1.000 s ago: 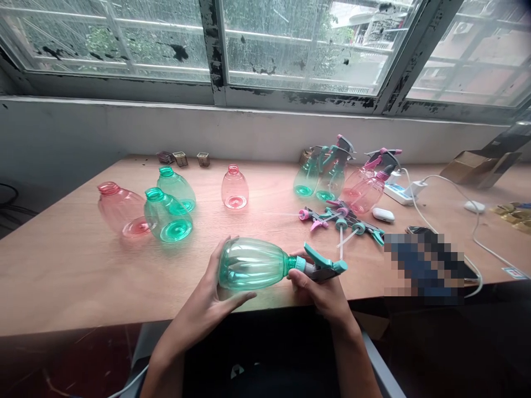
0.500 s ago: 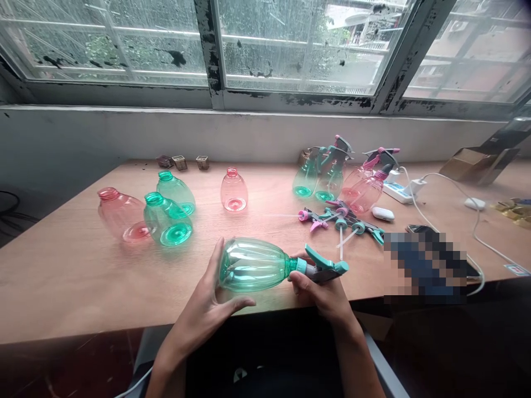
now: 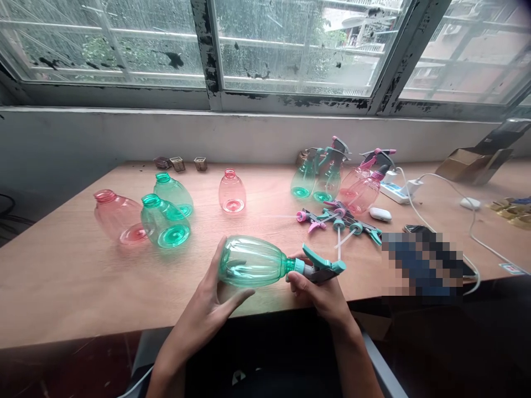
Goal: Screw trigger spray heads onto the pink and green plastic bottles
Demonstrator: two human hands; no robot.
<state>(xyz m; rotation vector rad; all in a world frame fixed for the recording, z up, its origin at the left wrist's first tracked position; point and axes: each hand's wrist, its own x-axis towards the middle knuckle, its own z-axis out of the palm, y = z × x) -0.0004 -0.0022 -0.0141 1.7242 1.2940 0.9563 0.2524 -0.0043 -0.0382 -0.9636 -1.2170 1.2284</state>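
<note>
A transparent green spray bottle (image 3: 253, 261) lies sideways between my hands above the table's front edge. Its teal and grey trigger head (image 3: 321, 264) sits at the neck and points right. My left hand (image 3: 213, 301) cups the rounded base from the left, thumb stretched below the bottle and the other fingers mostly hidden behind it. Around the neck and the collar of the trigger head, the fingers and thumb of my right hand (image 3: 317, 293) are closed. Just beyond lie several loose pink and teal trigger heads (image 3: 340, 218) with thin tubes.
Open-necked bottles stand on the wooden table (image 3: 83, 287): a pink bottle (image 3: 232, 190), another pink bottle (image 3: 118, 216) and two green bottles (image 3: 166, 221). Bottles with heads (image 3: 327, 177) stand back right. A power strip (image 3: 398, 192), cables, an earbud case (image 3: 380, 214) and a phone lie right.
The view has shifted slightly. Both hands keep their places on the spray bottle, and the reflections on its body look different.
</note>
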